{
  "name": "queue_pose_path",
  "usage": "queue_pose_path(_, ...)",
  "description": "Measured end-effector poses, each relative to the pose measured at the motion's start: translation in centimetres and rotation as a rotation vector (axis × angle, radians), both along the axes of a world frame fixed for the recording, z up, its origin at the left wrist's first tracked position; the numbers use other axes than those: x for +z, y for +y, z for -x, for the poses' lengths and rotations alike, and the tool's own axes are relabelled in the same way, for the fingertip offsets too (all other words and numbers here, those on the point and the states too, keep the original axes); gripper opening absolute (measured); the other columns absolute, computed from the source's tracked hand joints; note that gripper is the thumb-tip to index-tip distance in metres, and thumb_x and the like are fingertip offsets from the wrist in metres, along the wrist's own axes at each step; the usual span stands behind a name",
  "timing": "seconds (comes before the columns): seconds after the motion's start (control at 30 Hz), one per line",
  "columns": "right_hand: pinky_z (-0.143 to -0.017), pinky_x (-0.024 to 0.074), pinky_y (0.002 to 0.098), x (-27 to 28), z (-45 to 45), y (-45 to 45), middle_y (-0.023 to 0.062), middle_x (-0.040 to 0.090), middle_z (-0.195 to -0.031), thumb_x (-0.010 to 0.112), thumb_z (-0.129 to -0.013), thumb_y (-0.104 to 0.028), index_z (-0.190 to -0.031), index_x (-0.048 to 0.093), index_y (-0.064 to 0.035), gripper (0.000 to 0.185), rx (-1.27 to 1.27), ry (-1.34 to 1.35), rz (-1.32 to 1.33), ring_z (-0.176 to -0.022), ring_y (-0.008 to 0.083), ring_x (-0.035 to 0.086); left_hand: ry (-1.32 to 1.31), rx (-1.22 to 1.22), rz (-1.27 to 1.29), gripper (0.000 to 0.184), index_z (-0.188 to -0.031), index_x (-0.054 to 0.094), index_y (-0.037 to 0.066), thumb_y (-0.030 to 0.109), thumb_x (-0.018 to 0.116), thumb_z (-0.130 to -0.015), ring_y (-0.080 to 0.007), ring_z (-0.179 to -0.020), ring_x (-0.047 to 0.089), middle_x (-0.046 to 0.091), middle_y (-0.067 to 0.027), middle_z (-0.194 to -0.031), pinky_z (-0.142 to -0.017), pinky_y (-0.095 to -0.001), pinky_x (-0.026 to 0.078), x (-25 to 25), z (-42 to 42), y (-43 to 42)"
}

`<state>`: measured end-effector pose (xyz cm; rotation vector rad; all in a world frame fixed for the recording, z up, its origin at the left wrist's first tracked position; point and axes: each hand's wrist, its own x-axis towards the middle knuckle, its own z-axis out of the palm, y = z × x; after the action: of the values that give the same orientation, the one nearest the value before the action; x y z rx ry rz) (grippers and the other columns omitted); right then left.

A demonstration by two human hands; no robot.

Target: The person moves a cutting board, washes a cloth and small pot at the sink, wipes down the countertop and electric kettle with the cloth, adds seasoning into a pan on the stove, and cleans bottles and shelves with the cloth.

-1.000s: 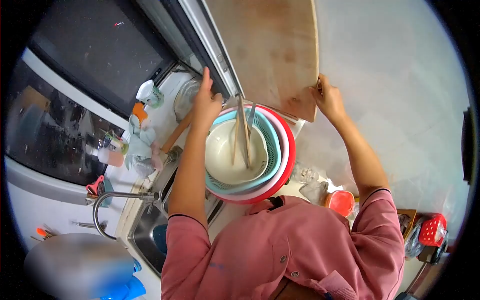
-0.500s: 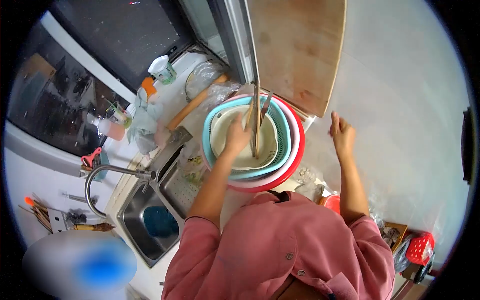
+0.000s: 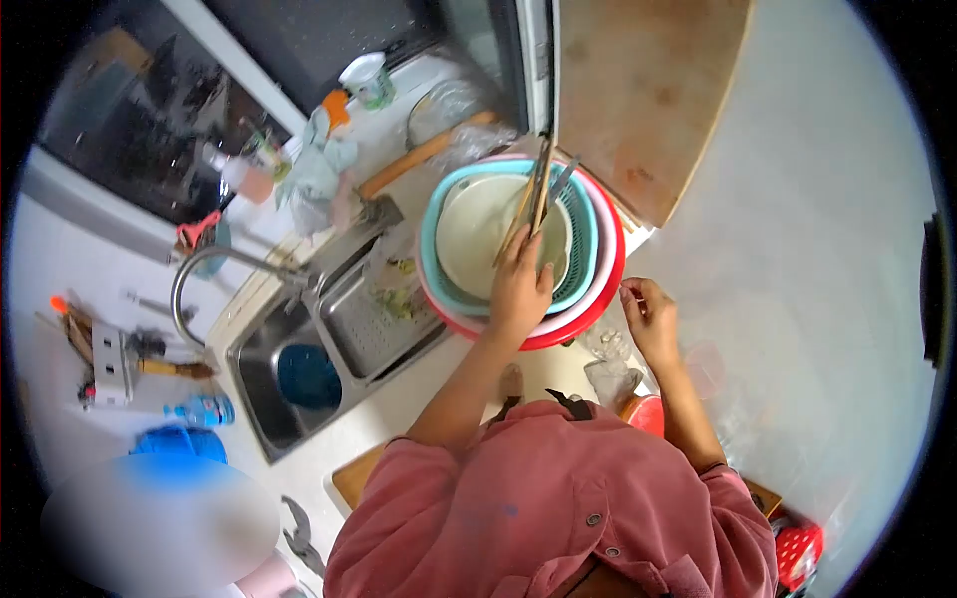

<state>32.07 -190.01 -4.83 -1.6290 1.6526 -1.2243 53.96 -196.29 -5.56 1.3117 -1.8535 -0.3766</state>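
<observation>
My left hand (image 3: 521,289) is closed around the lower part of a bundle of chopsticks (image 3: 539,194), with its fingers over them. The bundle slants above a cream bowl-shaped colander (image 3: 474,234). A dark, narrow blade-like utensil (image 3: 564,177) stands beside the chopsticks. The colander sits in a light blue basket (image 3: 431,239), nested in a pink basin (image 3: 605,234) and a red basin (image 3: 619,254). Right of the stack my right hand (image 3: 651,319) hangs in the air, fingers curled, with nothing visible in them.
A double steel sink (image 3: 344,384) with a curved faucet (image 3: 177,299) lies to the left, vegetable scraps (image 3: 399,299) in its drainer. Behind are a rolling pin (image 3: 424,154), plastic bags and a cup (image 3: 367,82). A wooden board (image 3: 648,100) leans against the wall. A blurred shape (image 3: 159,528) covers the lower left.
My left hand has moved right and closed on the chopsticks, whose lower ends have risen. My right hand has come down and left, nearer the red basin. The view has shifted.
</observation>
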Motion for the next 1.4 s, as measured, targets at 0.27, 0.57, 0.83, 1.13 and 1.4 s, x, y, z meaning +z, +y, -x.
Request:
queue_pose_path(0.27,-0.062,0.0548,0.0305,0.7,-7.2,1.0,0.014,0.069,-0.088,0.067,-0.088,-0.002,-0.099,0.066,0.001,0.011,0.432,0.008,0.218,-0.072,0.0221,0.068,0.067,0.239,0.022,0.049,-0.118,0.065,0.005,-0.015,0.057,-0.073,-0.0312,-0.099,0.057,0.054,-0.0135,-0.123,-0.081,-0.0376,0.05,0.6,-3.2,11.6)
queue_pose_path(0.57,-0.061,0.0552,0.0322,0.2,-16.6,7.1,0.0145,0.068,-0.088,0.067,-0.087,-0.005,-0.099,0.066,-0.0008,0.012,0.777,-0.016,0.062,-0.071,0.0252,0.069,0.147,0.461,-0.258,0.031,-0.115,0.065,0.009,-0.002,0.06,-0.086,-0.0309,-0.108,0.063,0.051,-0.0129,-0.141,-0.087,-0.0391,0.054,-0.9,-9.9,20.9)
queue_pose_path(0.83,-0.059,0.0533,0.032,-2.0,-24.9,9.9,0.0152,0.068,-0.086,0.066,-0.089,-0.006,-0.099,0.067,-0.0014,0.011,0.808,0.025,0.078,-0.066,0.0247,0.067,0.201,0.461,-0.06,0.028,-0.115,0.067,0.009,0.001,0.06,-0.09,-0.0306,-0.117,0.061,0.051,-0.0139,-0.143,-0.087,-0.0371,0.054,-0.5,-18.5,25.5)
queue_pose_path(1.13,-0.092,0.0487,0.0442,-12.2,-31.6,-2.2,0.02,0.056,-0.131,0.061,-0.082,-0.004,-0.106,0.067,-0.0018,0.025,0.606,0.774,0.146,-0.11,0.0359,0.058,0.234,0.542,0.029,0.023,-0.112,0.068,0.008,0.001,0.062,-0.091,-0.0269,-0.103,0.068,0.067,-0.013,-0.121,-0.082,-0.0324,0.055,-3.8,-25.7,29.6)
queue_pose_path(1.4,-0.112,0.032,0.0515,-10.1,-36.4,-9.7,0.0109,0.047,-0.145,0.056,-0.087,-0.007,-0.123,0.065,-0.0042,0.038,0.553,1.19,-0.107,-0.137,0.0358,0.033,0.222,0.594,-0.155,0.025,-0.113,0.068,0.007,-0.001,0.062,-0.091,-0.0251,-0.103,0.068,0.069,-0.0133,-0.115,-0.084,-0.0328,0.054,-4.3,-29.4,30.7)
